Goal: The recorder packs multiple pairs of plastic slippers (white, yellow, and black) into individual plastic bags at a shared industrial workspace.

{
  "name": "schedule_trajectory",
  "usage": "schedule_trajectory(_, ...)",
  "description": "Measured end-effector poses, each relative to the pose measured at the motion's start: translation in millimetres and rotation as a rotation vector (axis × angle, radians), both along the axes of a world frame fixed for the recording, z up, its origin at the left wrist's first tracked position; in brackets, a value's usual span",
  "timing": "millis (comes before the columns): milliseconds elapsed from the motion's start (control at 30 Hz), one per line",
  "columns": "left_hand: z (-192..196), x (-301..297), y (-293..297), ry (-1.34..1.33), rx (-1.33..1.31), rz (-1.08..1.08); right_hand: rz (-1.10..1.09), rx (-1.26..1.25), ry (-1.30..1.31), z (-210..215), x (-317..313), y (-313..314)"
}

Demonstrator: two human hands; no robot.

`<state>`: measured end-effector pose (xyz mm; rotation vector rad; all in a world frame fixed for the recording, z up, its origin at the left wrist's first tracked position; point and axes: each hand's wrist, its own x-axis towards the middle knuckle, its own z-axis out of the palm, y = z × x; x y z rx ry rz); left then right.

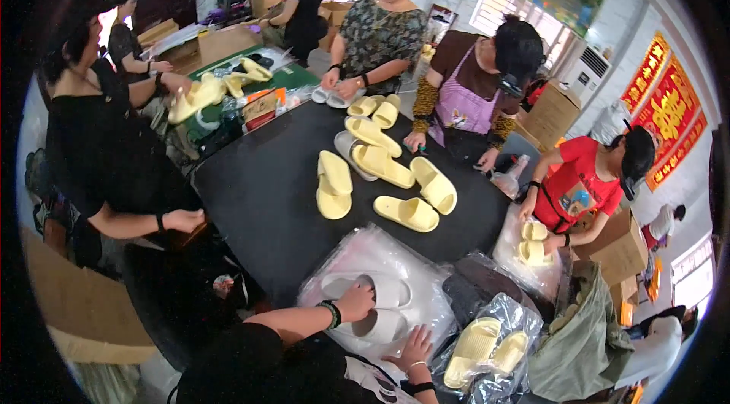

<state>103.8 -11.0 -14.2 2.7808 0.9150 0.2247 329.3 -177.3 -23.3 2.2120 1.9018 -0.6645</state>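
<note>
A pair of light grey slippers lies on a stack of clear plastic bags (315, 299) at the near side of the table. My left hand (354, 302), with a dark bracelet at its wrist, has its fingers curled at the strap of the farther slipper (393, 291). Closer to me is the second slipper (380, 326). My right hand (415, 345) rests beside it on the plastic, fingers spread, holding nothing. Just right of that hand, a pair of yellow slippers (473, 351) lies on or in clear plastic.
Several yellow slippers (334, 185) are spread over the black table (258, 176). Co-workers stand around it, one in red (582, 183) handling small yellow slippers (534, 244) at the right. A green cloth sack (582, 335) stands at the near right, and cardboard (84, 297) at the left.
</note>
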Motion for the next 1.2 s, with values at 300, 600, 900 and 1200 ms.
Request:
schedule_trajectory(300,-1.5,-7.2,-0.5,0.037,0.058,0.044,0.074,-0.083,-0.107,-26.8,-6.3,-25.4)
schedule_trajectory(600,-11.1,-71.9,50.1,0.008,-0.062,0.205,0.057,-0.283,-0.084,-1.4,-14.0,-18.0)
schedule_trajectory(900,155.1,-127.3,178.9,-0.259,0.259,0.356,0.066,-0.266,-0.131,5.4,-18.6,-5.9)
schedule_trajectory(1200,174.8,-101.4,176.7,-0.465,0.368,0.35,0.105,-0.198,-0.162,-28.2,-5.6,-24.0)
